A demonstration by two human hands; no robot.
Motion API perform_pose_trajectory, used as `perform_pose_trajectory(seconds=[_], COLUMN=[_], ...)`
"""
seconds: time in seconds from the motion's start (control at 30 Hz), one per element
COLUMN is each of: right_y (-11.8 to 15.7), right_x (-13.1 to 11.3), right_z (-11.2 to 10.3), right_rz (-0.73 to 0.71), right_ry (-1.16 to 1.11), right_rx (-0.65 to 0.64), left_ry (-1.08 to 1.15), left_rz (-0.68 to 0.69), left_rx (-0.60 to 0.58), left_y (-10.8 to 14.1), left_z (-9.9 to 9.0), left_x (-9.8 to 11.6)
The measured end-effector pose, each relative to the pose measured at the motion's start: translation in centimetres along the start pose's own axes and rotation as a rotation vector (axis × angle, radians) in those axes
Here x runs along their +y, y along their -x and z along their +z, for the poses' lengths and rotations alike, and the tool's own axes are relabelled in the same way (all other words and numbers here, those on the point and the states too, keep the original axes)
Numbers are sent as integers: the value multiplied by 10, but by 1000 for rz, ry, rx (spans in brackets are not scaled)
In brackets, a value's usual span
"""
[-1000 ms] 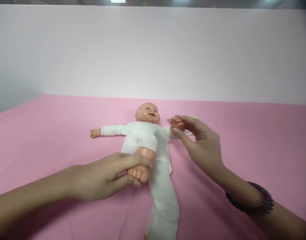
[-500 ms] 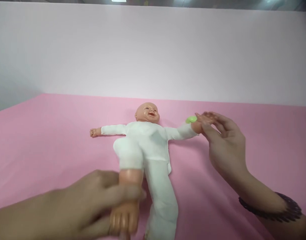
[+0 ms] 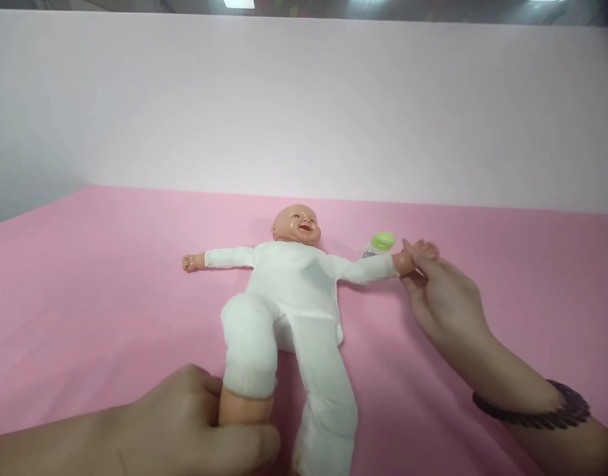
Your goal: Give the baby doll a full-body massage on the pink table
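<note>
A baby doll with a white cloth body lies on its back, its head away from me. My left hand is wrapped round the doll's lower leg on the left, just below the white cuff; the foot is out of sight. That leg is bent at the knee, while the other leg stretches straight toward me. At the right, my right hand grips the doll's hand and wrist, holding that arm out sideways. Behind this arm, a bottle with a light green cap is partly hidden.
A pink cloth or sheet covers the surface under the doll. Along its far edge rises a plain white wall or panel. The doll's other arm reaches out to the left. A dark beaded bracelet circles my right wrist.
My left hand has drawn the doll's leg down and toward me, taking the foot out of view. My right hand has lowered the doll's hand slightly, showing more of the green-capped bottle.
</note>
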State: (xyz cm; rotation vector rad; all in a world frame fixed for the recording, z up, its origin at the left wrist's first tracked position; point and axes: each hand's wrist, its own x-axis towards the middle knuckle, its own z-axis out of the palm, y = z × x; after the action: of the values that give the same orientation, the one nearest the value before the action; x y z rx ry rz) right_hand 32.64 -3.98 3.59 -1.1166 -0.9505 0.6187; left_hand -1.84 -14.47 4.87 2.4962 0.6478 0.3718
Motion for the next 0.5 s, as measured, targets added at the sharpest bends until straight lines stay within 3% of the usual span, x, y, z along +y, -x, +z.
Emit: perform_pose_trajectory(seconds=[0.07,0.1,0.27,0.37,0.43,0.5], right_y=[2,5,28,35,34,29], right_x=[-9,-13,-13,-4,-5,-12], right_z=[21,31,51,50,48,46], right_rz=[-40,-108,-532,-652,-606,-488], right_ry=[-37,-11,246,370,345,244], right_rx=[43,-9,-551,-738,-697,-548], left_ry=[56,91,76,24,41,104], left_rz=[44,71,89,104,124,132], left_rx=[26,43,107,105,103,107], left_y=[-15,-23,-57,-63,-61,-54], left_z=[-14,-19,-17,-12,-15,-22], left_x=[-3,-5,-34,-47,-44,-33])
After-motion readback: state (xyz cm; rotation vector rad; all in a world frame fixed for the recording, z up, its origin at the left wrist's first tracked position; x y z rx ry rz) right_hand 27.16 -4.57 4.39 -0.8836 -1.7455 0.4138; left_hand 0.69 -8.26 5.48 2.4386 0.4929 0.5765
